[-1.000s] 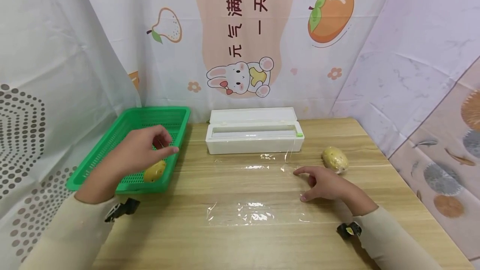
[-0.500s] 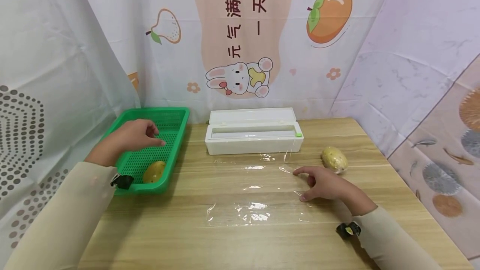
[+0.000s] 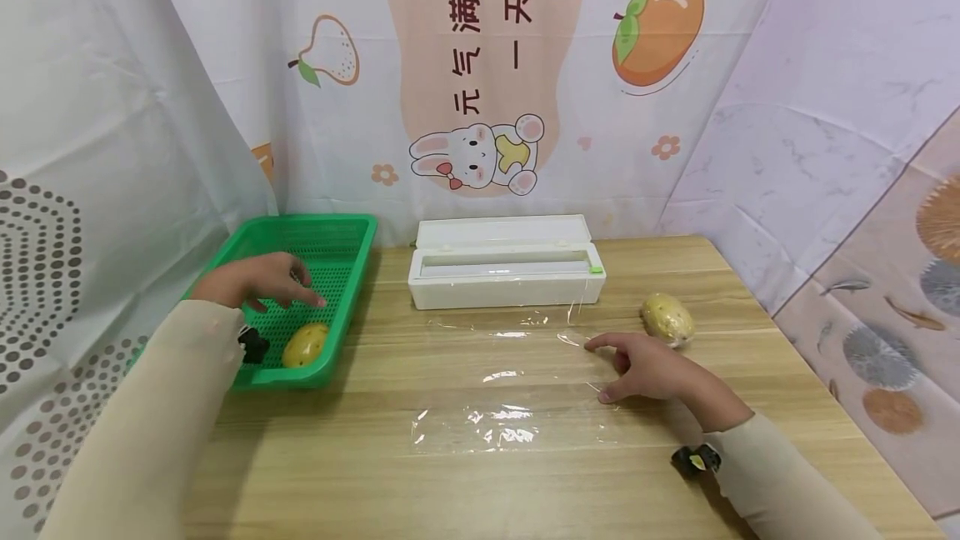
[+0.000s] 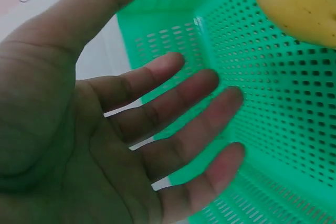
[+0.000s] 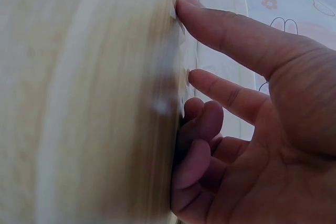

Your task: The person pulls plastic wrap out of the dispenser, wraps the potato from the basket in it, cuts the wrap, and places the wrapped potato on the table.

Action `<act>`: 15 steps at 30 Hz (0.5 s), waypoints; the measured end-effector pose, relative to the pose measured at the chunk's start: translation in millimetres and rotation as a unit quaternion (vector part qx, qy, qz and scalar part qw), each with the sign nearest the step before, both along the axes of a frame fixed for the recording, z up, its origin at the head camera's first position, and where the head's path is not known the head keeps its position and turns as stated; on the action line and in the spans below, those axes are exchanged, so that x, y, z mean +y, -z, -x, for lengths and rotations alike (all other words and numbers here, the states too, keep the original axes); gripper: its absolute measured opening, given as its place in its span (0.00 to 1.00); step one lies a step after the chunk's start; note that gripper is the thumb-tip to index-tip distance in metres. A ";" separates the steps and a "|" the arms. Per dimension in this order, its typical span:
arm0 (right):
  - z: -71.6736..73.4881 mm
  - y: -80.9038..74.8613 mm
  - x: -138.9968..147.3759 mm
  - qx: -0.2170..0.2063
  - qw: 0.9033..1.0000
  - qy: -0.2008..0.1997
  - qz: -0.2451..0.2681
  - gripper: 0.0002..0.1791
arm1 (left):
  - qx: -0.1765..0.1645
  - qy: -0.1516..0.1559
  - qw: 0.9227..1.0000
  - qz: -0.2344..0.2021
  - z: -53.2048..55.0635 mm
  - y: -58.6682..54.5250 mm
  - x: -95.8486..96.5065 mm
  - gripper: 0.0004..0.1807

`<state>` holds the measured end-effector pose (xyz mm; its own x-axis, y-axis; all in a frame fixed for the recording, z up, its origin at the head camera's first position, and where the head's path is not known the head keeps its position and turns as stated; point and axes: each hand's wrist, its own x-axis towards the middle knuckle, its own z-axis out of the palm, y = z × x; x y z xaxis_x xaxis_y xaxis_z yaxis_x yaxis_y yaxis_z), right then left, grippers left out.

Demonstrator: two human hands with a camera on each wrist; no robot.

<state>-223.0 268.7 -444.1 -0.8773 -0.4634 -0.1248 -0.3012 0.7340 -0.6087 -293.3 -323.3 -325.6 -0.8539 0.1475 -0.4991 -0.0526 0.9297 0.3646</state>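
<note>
My left hand (image 3: 273, 280) is inside the green basket (image 3: 363, 273), its fingers spread and holding nothing. Near its fingertips a yellow potato (image 3: 305, 346) lies at the basket's front right corner; part of that potato (image 4: 299, 3) shows in the left wrist view. A sheet of clear cling film (image 3: 487, 390) lies spread on the table, running out from the white film dispenser (image 3: 506, 292). My right hand (image 3: 648, 369) rests at the sheet's right edge, the tips of thumb and index finger touching it. Its other fingers are curled underneath in the right wrist view.
A potato wrapped in film (image 3: 669, 319) sits beyond the right hand. The dispenser's lid (image 3: 504, 231) stands raised at the back, with a small green slider (image 3: 597, 270) at its right end. A printed curtain (image 3: 337, 132) hangs behind the wooden table (image 3: 450, 498).
My left hand has moved left and dipped into the basket, its fingers turning toward the potato. The right hand has stayed on the film's edge.
</note>
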 end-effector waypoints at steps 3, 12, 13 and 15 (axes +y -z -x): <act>-0.2 0.0 -0.2 -0.003 1.000 0.000 0.001 0.42 | -0.035 -0.005 0.999 0.005 2.4 5.9 0.0 0.48; -0.9 -1.6 -0.4 -0.010 1.000 0.003 0.001 0.41 | -0.107 0.013 0.994 -0.017 6.1 28.3 6.7 0.35; -1.1 -1.7 -0.4 -0.009 1.000 0.002 0.001 0.41 | -0.115 0.013 0.993 -0.016 6.0 29.6 8.1 0.30; -1.5 -1.7 -0.3 -0.007 1.000 0.001 0.004 0.41 | -0.126 0.014 0.992 -0.006 6.4 31.5 10.1 0.22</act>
